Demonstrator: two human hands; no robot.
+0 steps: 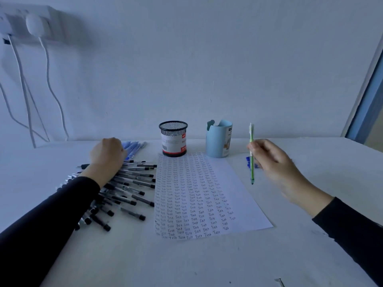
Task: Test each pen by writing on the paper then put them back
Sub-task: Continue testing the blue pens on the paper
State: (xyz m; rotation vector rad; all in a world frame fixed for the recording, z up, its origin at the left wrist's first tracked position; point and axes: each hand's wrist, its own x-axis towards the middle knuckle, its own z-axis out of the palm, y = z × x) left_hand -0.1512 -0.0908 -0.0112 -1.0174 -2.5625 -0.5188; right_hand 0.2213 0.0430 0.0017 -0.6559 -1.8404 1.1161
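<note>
A white sheet of paper [207,193] covered in rows of the word "Test" lies in the middle of the table. My right hand [271,162] pinches a green pen [251,162] upright, tip down, just right of the paper and above the table. My left hand [107,154] is curled over the far end of a pile of black-capped pens [128,193] left of the paper, reaching toward several blue pens [132,148]; what its fingers hold is hidden. A black mesh pen cup [173,139] and a light blue cup [218,139] stand behind the paper.
Some blue pens [248,161] lie on the table behind the green pen. A white wall stands close behind the table, with a socket strip [27,21] and hanging cables [22,90] at the upper left. A window frame [369,96] is at the right.
</note>
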